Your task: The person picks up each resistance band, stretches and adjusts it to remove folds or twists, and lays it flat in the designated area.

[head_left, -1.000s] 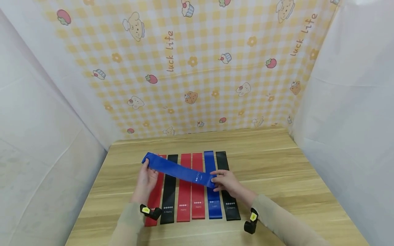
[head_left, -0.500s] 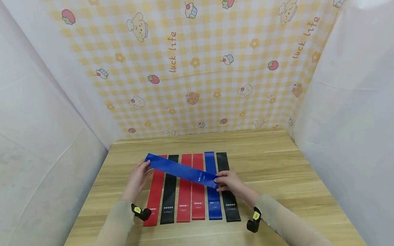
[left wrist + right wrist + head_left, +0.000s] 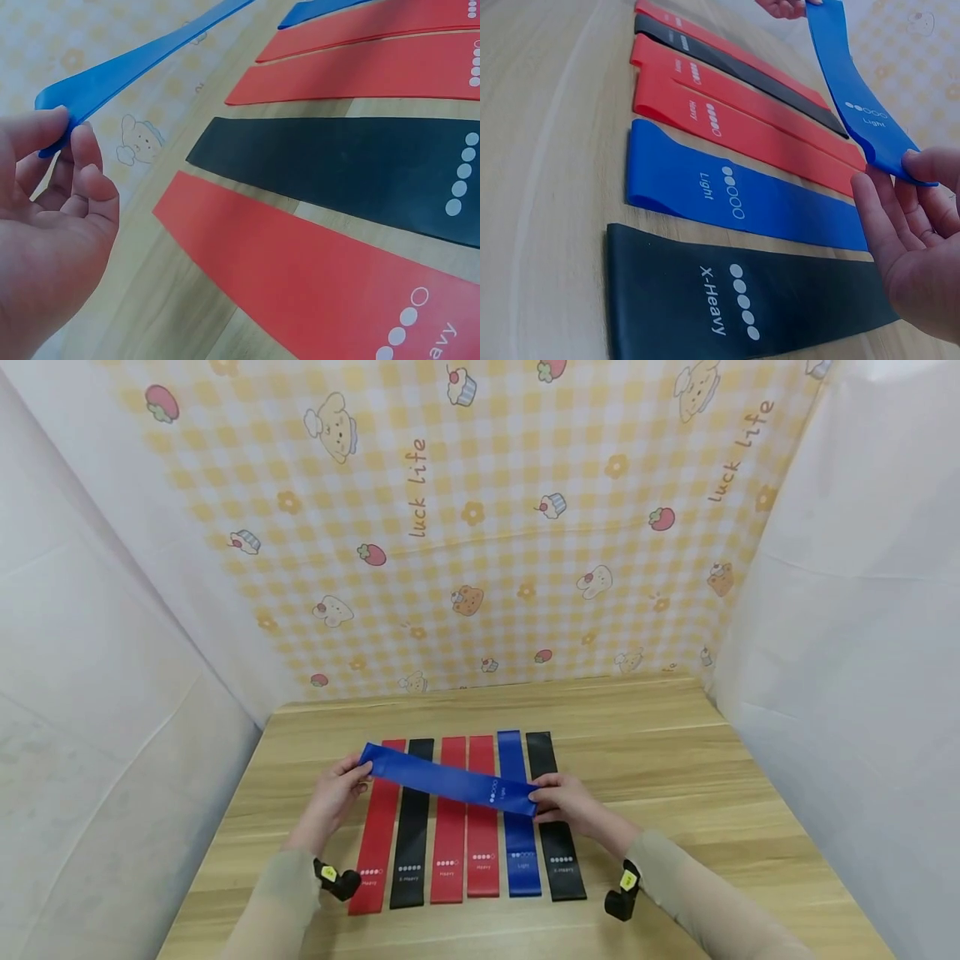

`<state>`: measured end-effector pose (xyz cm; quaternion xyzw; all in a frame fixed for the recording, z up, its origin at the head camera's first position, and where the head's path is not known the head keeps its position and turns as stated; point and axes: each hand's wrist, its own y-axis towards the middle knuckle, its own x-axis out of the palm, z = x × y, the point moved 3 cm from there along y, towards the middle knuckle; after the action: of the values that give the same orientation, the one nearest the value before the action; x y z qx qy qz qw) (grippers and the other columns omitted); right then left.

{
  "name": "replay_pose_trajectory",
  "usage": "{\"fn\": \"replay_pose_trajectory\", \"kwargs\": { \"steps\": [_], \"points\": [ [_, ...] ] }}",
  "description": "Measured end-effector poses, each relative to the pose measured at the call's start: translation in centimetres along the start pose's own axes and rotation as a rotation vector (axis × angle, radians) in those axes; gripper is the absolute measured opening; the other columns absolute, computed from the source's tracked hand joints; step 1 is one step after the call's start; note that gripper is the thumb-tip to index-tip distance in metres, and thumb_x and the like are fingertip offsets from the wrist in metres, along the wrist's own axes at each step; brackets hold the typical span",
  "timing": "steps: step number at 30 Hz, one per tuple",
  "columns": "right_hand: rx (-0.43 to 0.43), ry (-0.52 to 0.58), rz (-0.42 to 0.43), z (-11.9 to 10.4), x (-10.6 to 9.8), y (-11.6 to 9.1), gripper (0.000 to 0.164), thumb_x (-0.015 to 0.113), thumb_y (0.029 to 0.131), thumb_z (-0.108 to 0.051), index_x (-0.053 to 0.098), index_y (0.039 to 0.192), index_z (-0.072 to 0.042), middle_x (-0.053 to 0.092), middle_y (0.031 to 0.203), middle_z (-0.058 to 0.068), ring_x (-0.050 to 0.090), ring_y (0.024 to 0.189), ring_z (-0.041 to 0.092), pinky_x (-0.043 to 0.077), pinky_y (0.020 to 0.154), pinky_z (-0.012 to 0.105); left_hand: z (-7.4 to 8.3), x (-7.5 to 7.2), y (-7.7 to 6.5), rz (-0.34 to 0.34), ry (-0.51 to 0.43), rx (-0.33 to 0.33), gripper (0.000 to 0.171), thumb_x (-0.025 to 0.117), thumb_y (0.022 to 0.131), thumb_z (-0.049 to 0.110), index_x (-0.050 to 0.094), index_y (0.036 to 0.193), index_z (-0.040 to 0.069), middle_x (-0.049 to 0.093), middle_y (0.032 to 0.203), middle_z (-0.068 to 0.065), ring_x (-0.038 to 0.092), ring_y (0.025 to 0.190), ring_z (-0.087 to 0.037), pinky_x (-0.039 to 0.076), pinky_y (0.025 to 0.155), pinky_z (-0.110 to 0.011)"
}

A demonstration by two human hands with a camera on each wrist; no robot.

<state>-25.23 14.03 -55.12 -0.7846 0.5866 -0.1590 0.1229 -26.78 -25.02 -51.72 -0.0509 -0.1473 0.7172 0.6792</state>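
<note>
A blue resistance band (image 3: 435, 775) marked "Light" is held stretched flat above the table, sloping down to the right. My left hand (image 3: 333, 795) pinches its left end between thumb and fingers, as the left wrist view of the band (image 3: 112, 79) shows. At the printed end, my right hand (image 3: 570, 802) pinches the band with its thumb on top. Beneath it lies a row of bands: red (image 3: 377, 835), black (image 3: 411, 835), red (image 3: 450, 835), red (image 3: 482, 839), blue (image 3: 523, 872) and black (image 3: 560, 856). The held band hides parts of several of them.
The bands lie side by side with narrow gaps on a wood-grain table (image 3: 637, 743). A yellow checked cloth (image 3: 480, 552) hangs behind the table, and white sheets (image 3: 847, 610) enclose the sides. Each wrist wears a small black camera (image 3: 337, 881).
The held blue band has shifted slightly to the right, and its left end has come down a little. My left hand has turned and moved left, and my right hand has moved slightly right.
</note>
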Motion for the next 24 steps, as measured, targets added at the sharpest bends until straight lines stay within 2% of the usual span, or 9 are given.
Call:
{"fn": "replay_pose_trajectory", "kwargs": {
  "steps": [7, 12, 15, 20, 24],
  "points": [
    [0.002, -0.025, -0.003, -0.1, -0.4, 0.0, 0.026, 0.064, 0.089, -0.003, 0.055, 0.110, 0.008, 0.065, 0.095, 0.017, 0.066, 0.079, 0.023, 0.057, 0.073, 0.041, 0.3, -0.1, -0.1, -0.038, -0.006, 0.011, 0.010, 0.059, 0.097, 0.008, 0.067, 0.092, 0.013, 0.061, 0.084, 0.002, 0.057, 0.078, -0.012, 0.047, 0.071, -0.023],
    [0.001, -0.037, 0.001, -0.1, -0.3, 0.0, 0.026, 0.065, 0.088, -0.002, 0.056, 0.110, 0.008, 0.065, 0.095, 0.017, 0.066, 0.079, 0.023, 0.057, 0.073, 0.041, 0.5, -0.2, 0.1, -0.047, 0.030, 0.023, 0.009, 0.058, 0.098, 0.010, 0.066, 0.094, 0.012, 0.060, 0.085, 0.002, 0.057, 0.081, -0.014, 0.047, 0.074, -0.025],
    [-0.003, -0.064, 0.009, -0.1, -0.4, 0.0, 0.025, 0.065, 0.087, -0.002, 0.056, 0.109, 0.008, 0.064, 0.094, 0.017, 0.065, 0.077, 0.023, 0.057, 0.072, 0.040, 0.7, -0.2, 0.2, -0.048, 0.073, 0.034, 0.009, 0.059, 0.097, 0.011, 0.066, 0.102, 0.008, 0.060, 0.087, 0.001, 0.058, 0.083, -0.015, 0.048, 0.078, -0.026],
    [-0.018, -0.102, 0.006, 0.2, -0.8, -0.1, 0.025, 0.064, 0.087, 0.001, 0.056, 0.108, 0.010, 0.062, 0.091, 0.016, 0.063, 0.073, 0.021, 0.058, 0.069, 0.038, 0.8, 0.2, 0.4, -0.074, 0.117, 0.048, 0.024, 0.058, 0.097, 0.009, 0.059, 0.117, -0.005, 0.060, 0.089, 0.000, 0.058, 0.081, -0.013, 0.050, 0.083, -0.028],
    [-0.035, -0.102, -0.008, 0.2, -1.1, -0.3, 0.025, 0.065, 0.086, 0.001, 0.056, 0.107, 0.010, 0.062, 0.090, 0.015, 0.063, 0.073, 0.020, 0.058, 0.068, 0.037, 0.9, 0.7, 0.5, -0.092, 0.139, 0.058, 0.035, 0.055, 0.099, 0.007, 0.050, 0.128, -0.012, 0.062, 0.092, 0.001, 0.059, 0.082, -0.010, 0.050, 0.082, -0.023]
  ]
}}
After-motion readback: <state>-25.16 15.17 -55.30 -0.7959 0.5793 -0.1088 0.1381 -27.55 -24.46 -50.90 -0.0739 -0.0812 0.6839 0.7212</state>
